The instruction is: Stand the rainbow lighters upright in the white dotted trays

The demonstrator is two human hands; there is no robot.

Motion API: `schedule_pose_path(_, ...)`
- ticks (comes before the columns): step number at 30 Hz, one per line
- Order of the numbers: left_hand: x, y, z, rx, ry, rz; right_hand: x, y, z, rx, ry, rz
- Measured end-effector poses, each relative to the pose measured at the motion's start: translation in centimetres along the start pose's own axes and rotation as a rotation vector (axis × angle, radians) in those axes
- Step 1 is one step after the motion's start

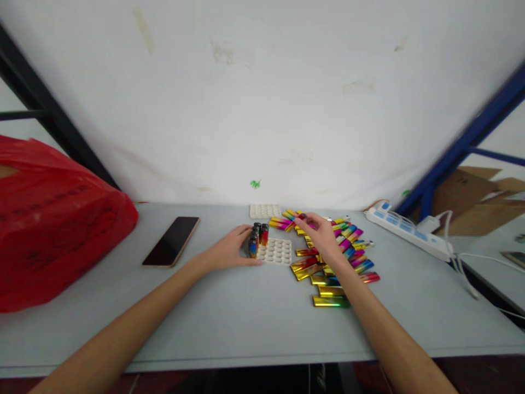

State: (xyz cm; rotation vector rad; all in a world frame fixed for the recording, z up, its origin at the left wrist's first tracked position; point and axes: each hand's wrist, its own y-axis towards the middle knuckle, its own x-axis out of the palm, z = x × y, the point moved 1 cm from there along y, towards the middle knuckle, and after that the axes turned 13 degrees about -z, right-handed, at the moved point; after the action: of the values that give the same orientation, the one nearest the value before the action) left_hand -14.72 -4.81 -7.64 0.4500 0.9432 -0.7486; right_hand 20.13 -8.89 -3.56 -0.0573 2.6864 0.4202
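Note:
Several lighters (254, 242) with black tops and shiny coloured bodies stand upright at the left side of a white tray (283, 253) with round hollows. My left hand (229, 249) rests at that end, thumb stretched along the near edge and fingers spread behind the lighters; whether it presses on the tray I cannot tell. Over the back of a loose pile of metallic rainbow and gold lighters (330, 291), my right hand (320, 235) pinches one lighter (302, 216) between thumb and fingertips. Part of the pile is hidden under my right hand and forearm.
A second white tray (264, 211) lies against the wall. A phone (172, 242) and a red plastic bag (61, 224) are on the left. A white power strip (410, 232) with cables sits at the right, by a blue post and a cardboard box (467, 197).

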Motion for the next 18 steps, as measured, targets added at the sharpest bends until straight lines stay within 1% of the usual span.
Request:
schedule_pose_path(2,0.0,0.0,0.0,0.010,-0.012,0.007,1.0,-0.1,-0.5,0.011,0.232,0.034)
schedule_pose_path(3,0.0,0.0,0.0,0.009,-0.019,0.008,1.5,-0.2,-0.9,0.017,0.342,0.030)
schedule_pose_path(5,0.0,0.0,0.0,0.004,-0.032,0.001,2.3,-0.5,-1.7,0.031,0.537,-0.023)
schedule_pose_path(7,-0.1,0.0,0.0,0.000,-0.041,0.000,3.0,-0.8,-2.4,0.038,0.654,-0.112)
schedule_pose_path(9,0.0,0.0,0.0,0.004,-0.043,0.003,3.3,-1.0,-3.0,0.035,0.696,-0.185)
schedule_pose_path(12,0.0,0.0,0.0,0.015,-0.046,0.008,3.7,-1.3,-3.6,0.063,0.695,-0.248)
schedule_pose_path(15,0.1,0.0,0.0,0.022,-0.050,0.020,4.3,-1.5,-3.9,0.148,0.645,-0.274)
schedule_pose_path(18,0.1,0.0,0.0,0.023,-0.051,0.011,5.1,-1.5,-3.6,0.192,0.566,-0.254)
